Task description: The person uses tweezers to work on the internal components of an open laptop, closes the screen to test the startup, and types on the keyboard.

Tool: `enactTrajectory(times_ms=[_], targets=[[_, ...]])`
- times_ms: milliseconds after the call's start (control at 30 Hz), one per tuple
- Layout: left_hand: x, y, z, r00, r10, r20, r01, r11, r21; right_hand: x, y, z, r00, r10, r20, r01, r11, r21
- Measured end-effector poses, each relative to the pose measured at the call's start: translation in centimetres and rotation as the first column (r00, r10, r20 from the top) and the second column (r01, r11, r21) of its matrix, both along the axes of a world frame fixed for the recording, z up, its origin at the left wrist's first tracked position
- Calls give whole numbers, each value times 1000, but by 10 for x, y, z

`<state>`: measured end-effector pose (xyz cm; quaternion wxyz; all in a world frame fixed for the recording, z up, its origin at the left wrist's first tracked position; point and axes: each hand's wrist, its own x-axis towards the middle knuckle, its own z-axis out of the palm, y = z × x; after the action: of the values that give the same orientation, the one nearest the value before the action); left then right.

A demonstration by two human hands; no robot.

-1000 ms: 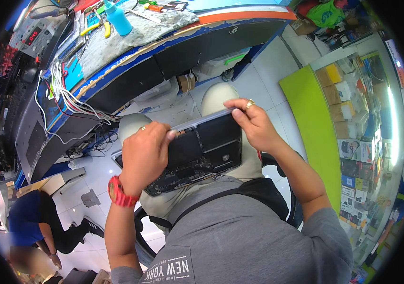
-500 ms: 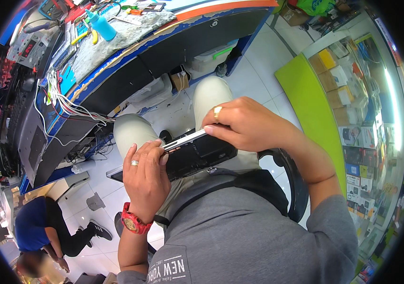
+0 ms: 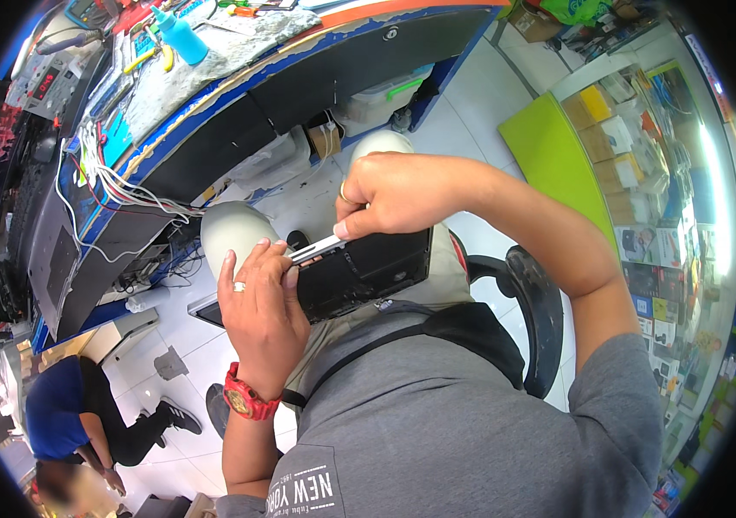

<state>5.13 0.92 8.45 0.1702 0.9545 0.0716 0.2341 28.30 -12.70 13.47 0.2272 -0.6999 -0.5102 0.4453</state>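
Note:
A flat black laptop (image 3: 368, 278) with a silver edge strip (image 3: 323, 249) rests across my thighs, tilted in my hands. The fingers of my left hand (image 3: 263, 306) curl over the left part of the silver edge, with a ring on one finger and a red watch on the wrist. My right hand (image 3: 398, 194) pinches that edge near its middle, thumb toward me and fingers folded. Its curled fingers hide whether anything small is in the pinch. A thin pale-rimmed corner of the laptop shows left of my left hand.
Ahead stands a workbench (image 3: 333, 82) holding a blue bottle (image 3: 181, 36), pliers and tools. Loose white cables (image 3: 118, 186) hang off its left side. A chair armrest (image 3: 536, 319) is at my right, before a glass display case (image 3: 644, 198). Another person (image 3: 62, 406) bends down at lower left.
My right hand has slid left along the silver edge, closer to my left hand, and its forearm has swung forward. My left hand stays almost in place.

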Motion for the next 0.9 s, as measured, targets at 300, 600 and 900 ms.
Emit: enactTrajectory(times_ms=[300,600,900], targets=[[6,3,-5,999,4,-42,-4,1000,0,9,28,-11,964,237,117,-244,968,54],[-8,-7,-4,999,-3,-35,5,999,35,-11,41,17,858,412,306,-436,900,11],[-10,-13,-1,999,36,-3,-35,997,75,-22,40,2,739,342,580,-465,882,72]])
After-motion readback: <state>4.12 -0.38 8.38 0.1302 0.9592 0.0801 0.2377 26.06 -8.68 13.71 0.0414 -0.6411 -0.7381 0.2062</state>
